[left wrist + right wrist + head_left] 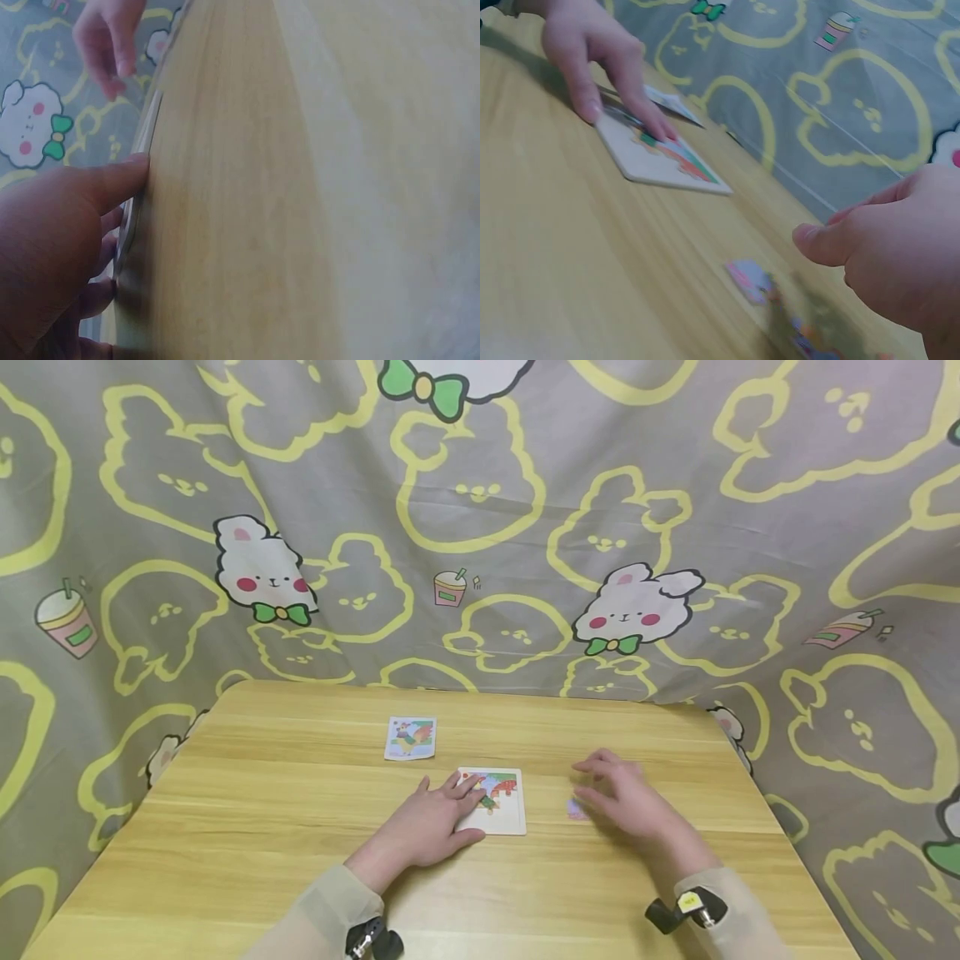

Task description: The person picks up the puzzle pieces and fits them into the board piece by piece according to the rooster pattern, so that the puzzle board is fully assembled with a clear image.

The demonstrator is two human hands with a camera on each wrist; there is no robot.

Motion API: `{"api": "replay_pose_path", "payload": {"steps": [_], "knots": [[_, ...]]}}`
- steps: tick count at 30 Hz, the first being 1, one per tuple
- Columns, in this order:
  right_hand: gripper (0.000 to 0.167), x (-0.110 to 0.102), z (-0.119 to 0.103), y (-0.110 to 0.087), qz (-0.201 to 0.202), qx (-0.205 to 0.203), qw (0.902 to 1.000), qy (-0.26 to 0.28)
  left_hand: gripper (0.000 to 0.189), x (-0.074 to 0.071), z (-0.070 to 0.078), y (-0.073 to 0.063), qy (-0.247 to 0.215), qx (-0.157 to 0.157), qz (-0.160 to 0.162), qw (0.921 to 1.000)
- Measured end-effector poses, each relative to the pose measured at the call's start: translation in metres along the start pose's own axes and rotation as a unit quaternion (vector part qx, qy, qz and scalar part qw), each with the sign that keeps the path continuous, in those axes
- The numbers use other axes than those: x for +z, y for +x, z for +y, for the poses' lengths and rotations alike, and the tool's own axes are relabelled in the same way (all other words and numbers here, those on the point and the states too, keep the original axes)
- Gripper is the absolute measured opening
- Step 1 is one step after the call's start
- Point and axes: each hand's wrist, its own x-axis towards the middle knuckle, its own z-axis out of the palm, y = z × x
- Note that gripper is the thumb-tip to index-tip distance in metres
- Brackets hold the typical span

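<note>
A square jigsaw puzzle board (510, 818) lies on the table, its picture partly filled along the top and its lower part blank white. My left hand (431, 822) rests on the board's left side, fingers spread over the picture and thumb along the near edge. To the right, my right hand (630, 793) hovers low over loose puzzle pieces, fingers loosely bent, with nothing seen in its grasp. In the right wrist view a pale pink and lilac piece (748, 279) lies on the wood, with more colourful pieces (810, 341) in the hand's shadow.
Behind the board, a small picture card (411, 739) of a rooster-like figure lies on the table (262, 777), its corner lifted slightly. A grey curtain (345, 485) with yellow outlines and white rabbit faces hangs along the table's back and sides.
</note>
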Motion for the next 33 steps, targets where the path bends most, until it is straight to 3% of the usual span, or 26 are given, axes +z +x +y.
{"api": "replay_pose_path", "payload": {"steps": [15,26,33], "knots": [[0.042,-0.032,0.045,-0.016,-0.003,0.06,0.9978,0.029,0.068,0.001,-0.002,0.0,-0.002,-0.001,-0.002,1.0],[0.038,-0.045,0.07,-0.023,-0.014,0.032,0.9994,0.003,0.069,0.001,-0.002,0.0,-0.003,0.003,0.0,1.0],[0.035,-0.047,0.077,-0.022,-0.028,0.071,0.997,0.013,0.069,0.001,-0.002,0.0,-0.002,0.004,-0.001,1.0]]}}
